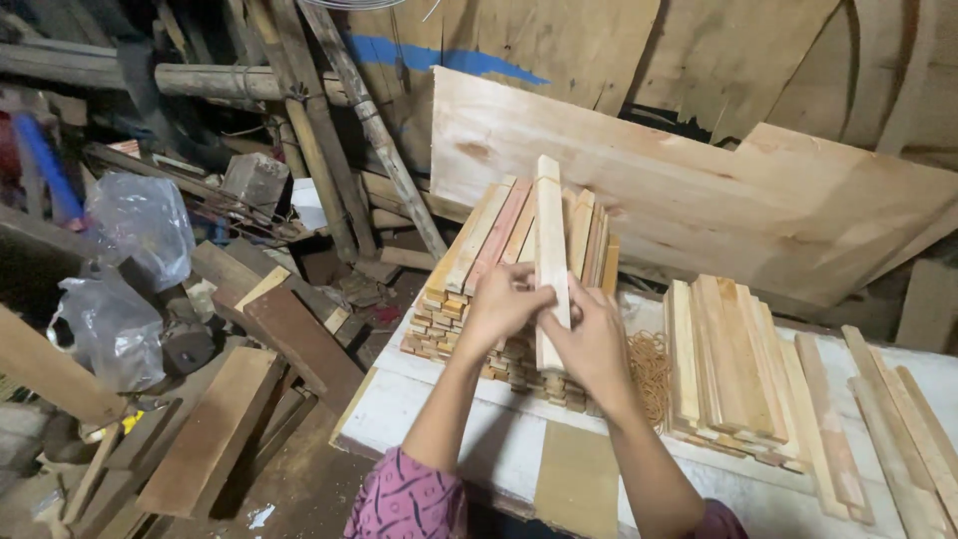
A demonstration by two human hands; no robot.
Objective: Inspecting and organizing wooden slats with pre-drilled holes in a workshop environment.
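From the head camera, both hands meet over a white table (419,399) at a small bundle of wooden slats (551,250), which they hold raised and tilted away from the person. The left hand (499,304) is closed around the bundle's lower left side, its fingers wrapped onto the front of the wood. The right hand (591,339) grips the lower right side, thumb pressed against the slats. The bundle's upper end rises above a large stack of slats (479,250) that lies on the table directly behind the hands, layered several rows deep.

To the right of that stack, touching the table top, lies a heap of tan rubber bands (651,364). Further right of the stack sits a second, lower pile of slats (723,359), and beyond it a few loose longer strips (898,429) lie at the table's right end. A flat piece of brown cardboard (577,479) lies on the table in front of the stack, near the person.

Behind the stack a large pale plywood sheet (699,190) leans against the wall. Left of the stack, on the floor, lie dark planks (215,429), and further left sit clear plastic bags (140,225) among scrap timber.
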